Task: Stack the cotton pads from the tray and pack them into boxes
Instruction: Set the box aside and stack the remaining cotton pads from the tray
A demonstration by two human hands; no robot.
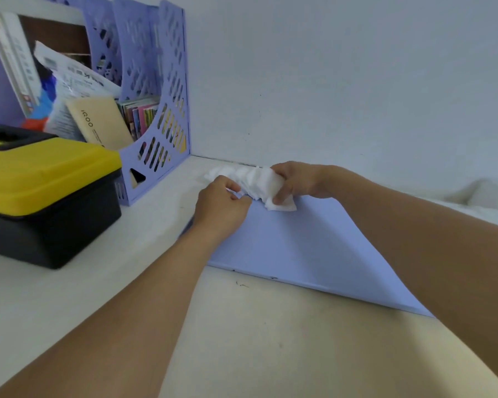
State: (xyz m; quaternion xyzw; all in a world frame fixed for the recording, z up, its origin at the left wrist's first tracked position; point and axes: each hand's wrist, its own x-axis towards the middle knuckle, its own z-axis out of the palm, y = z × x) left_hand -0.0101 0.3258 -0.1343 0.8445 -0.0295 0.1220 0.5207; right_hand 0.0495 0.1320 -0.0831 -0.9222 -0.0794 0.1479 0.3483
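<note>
Both hands are out at the far edge of the counter [69, 297], right up near the wall [342, 81]. The right hand [296, 182] grips one end of a bunch of white cotton pads [253, 180] – fingers curled over the top, thumb underneath. The left hand [222, 205] is curled too, pinching at the pads from the near side with its fingertips. The pads are fanned out in a messy row that runs from the right hand off to the left, close to the wall, and one pad hangs down under the right thumb onto a flat light-blue sheet [299, 248] lying on the counter. Can't tell if that sheet is the tray or not.

Off to the left there's a black toolbox with a yellow lid [46, 170] sitting on the counter, and just behind it a lilac file rack [156, 110] stuffed with papers, booklets and a tan box – it stands against the wall, well apart from the pads. Both forearms are bare and reach in from the bottom of the view.
</note>
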